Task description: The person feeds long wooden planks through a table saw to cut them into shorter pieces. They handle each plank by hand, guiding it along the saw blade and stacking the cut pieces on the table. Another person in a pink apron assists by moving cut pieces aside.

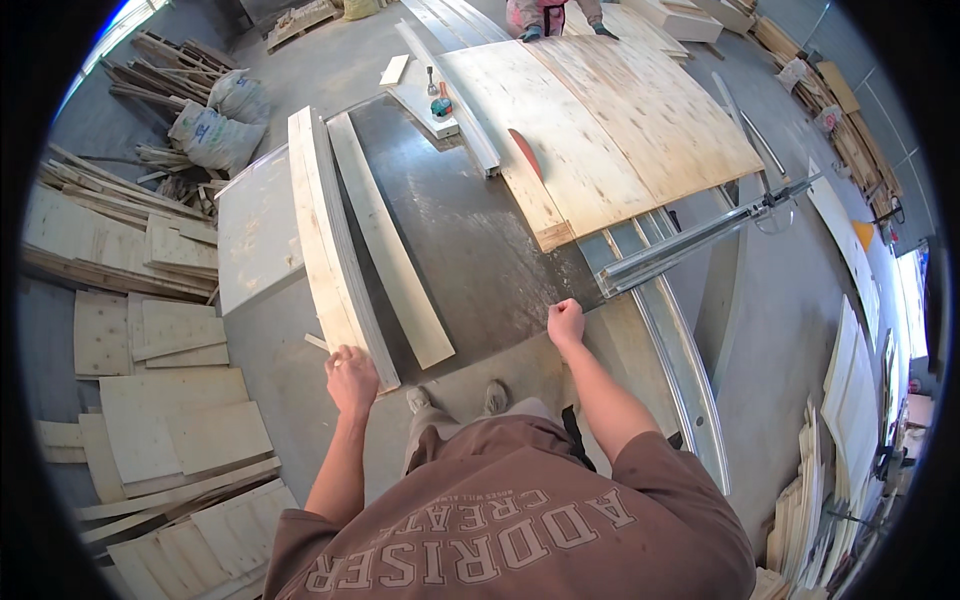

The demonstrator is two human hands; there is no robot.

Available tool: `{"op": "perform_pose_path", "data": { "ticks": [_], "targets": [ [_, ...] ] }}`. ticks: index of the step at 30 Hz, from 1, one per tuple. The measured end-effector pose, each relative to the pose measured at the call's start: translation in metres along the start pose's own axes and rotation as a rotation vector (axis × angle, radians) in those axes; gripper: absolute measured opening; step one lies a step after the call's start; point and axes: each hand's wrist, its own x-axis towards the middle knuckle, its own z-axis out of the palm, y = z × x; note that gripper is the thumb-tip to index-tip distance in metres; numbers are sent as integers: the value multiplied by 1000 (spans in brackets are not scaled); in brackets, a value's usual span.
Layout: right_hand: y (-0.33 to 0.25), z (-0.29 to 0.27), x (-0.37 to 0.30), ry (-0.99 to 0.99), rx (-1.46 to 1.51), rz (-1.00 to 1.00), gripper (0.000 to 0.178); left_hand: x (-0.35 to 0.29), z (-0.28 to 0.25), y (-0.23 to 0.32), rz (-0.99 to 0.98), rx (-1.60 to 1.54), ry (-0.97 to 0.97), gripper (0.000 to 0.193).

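Note:
A stack of long plywood strips (325, 250) lies along the left part of the dark metal saw table (455, 220). My left hand (352, 380) is at its near end, fingers curled against the top strip. Just right of the stack, a single plywood strip (390, 240) lies apart from it at a slight angle. My right hand (566, 323) is closed in a fist over the near right edge of the table; whatever it may hold is hidden. Beyond it, large plywood sheets (640, 110) rest to the right of the red blade guard (525, 155).
A metal fence rail (450, 95) and a sliding crossbar (690, 245) flank the sheets. A co-worker's gloved hands (568, 33) rest at their far edge. A brush (431, 82) stands beyond the table. Plywood offcuts (185, 420) and white sacks (215, 135) crowd the left floor.

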Motion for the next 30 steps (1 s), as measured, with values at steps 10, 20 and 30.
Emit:
{"op": "perform_pose_path", "data": {
  "ticks": [10, 20, 30],
  "targets": [
    [7, -20, 72, -10, -23, 272, 38, 49, 20, 16, -5, -41, -11, 39],
    [33, -20, 133, 115, -63, 595, 76, 95, 19, 97, 186, -279, 205, 43],
    [107, -49, 140, 111, 828, 670, 28, 146, 30, 258, 605, -653, -537, 40]
  ]
}}
